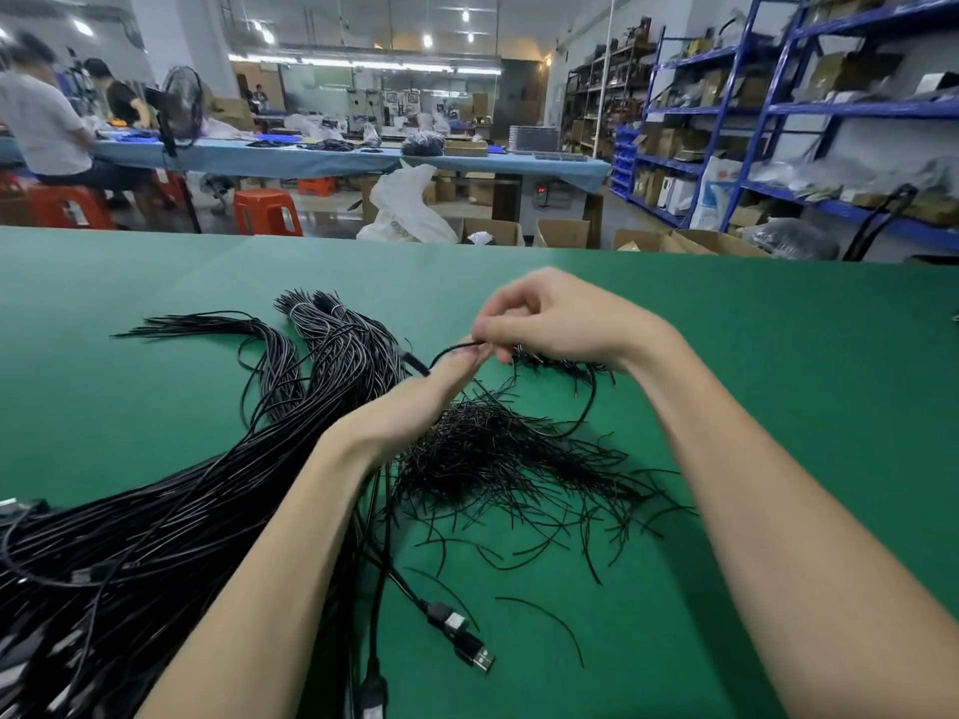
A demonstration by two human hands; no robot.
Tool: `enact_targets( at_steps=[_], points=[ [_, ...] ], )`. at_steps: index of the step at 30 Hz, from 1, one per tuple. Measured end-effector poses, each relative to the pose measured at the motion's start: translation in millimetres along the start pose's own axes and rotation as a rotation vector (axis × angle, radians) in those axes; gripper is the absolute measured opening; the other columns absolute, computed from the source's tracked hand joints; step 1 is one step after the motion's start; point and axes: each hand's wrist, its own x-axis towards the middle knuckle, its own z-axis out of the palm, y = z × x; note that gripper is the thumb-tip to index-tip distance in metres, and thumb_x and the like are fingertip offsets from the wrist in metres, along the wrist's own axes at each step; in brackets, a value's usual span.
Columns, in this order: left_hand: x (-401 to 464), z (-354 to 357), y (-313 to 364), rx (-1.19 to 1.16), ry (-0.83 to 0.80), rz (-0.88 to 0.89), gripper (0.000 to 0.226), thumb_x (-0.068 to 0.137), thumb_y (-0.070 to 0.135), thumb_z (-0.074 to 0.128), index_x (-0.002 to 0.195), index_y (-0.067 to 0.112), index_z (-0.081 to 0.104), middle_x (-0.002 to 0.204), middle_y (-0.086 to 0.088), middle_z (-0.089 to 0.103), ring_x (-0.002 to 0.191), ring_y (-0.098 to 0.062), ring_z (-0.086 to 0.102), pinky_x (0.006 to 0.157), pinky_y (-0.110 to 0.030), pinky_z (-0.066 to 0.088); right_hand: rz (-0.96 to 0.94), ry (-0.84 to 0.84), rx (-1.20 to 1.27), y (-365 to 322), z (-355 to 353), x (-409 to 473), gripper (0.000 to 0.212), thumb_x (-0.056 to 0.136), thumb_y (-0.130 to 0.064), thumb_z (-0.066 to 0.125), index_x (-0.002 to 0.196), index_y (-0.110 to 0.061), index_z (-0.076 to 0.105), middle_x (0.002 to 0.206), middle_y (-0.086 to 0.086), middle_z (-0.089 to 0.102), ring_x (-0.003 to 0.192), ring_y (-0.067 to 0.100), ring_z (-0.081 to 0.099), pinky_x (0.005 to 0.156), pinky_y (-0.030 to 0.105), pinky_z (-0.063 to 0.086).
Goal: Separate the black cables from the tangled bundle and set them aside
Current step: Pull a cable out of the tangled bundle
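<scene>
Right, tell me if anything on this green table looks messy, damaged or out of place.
Short black strands lie scattered loose over the green table under the right hand, with strays curling toward the USB plugs. They look like offcuts or ties. The long cable bundle is tangled. No damage is visible.

A factory workshop: blue storage racks (778, 111), long worktables (332, 155), cardboard boxes (563, 233) and orange stools (267, 212).
</scene>
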Motion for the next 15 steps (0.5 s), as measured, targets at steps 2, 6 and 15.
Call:
enact_targets(
  at_steps=[2,6,15],
  points=[
    [-2,3,9,-0.147,-0.006,0.093,0.068,0.101,0.022,0.05,0.158,0.008,0.017,0.164,-0.006,0.023,0.153,-0.019,0.019,0.107,-0.006,0.025,0.044,-0.043,0.225,21,10,-13,0.014,0.097,-0.032,0.068,0.095,-0.02,0.074,0.071,-0.005,0.071,0.05,0.004,0.041,0.047,0.018,0.03],
    [2,3,14,-0.282,-0.146,0.079,0.073,0.09,0.028,0.049,0.158,0.017,0.023,0.164,0.003,0.028,0.149,-0.006,0.028,0.126,-0.032,0.015,0.052,-0.066,0.587,51,36,-26,0.012,0.096,-0.027,0.069,0.085,-0.029,0.074,0.074,-0.003,0.068,0.053,0.008,0.035,0.048,0.021,0.023],
    [9,9,4,-0.353,-0.163,0.025,0.067,0.099,0.057,0.021,0.158,0.025,0.025,0.16,0.018,0.033,0.146,0.0,0.032,0.124,-0.035,0.018,0.002,-0.122,0.677,60,71,-29,0.015,0.096,-0.025,0.069,0.084,-0.029,0.077,0.072,-0.004,0.067,0.051,0.005,0.038,0.046,0.017,0.025]
  ],
)
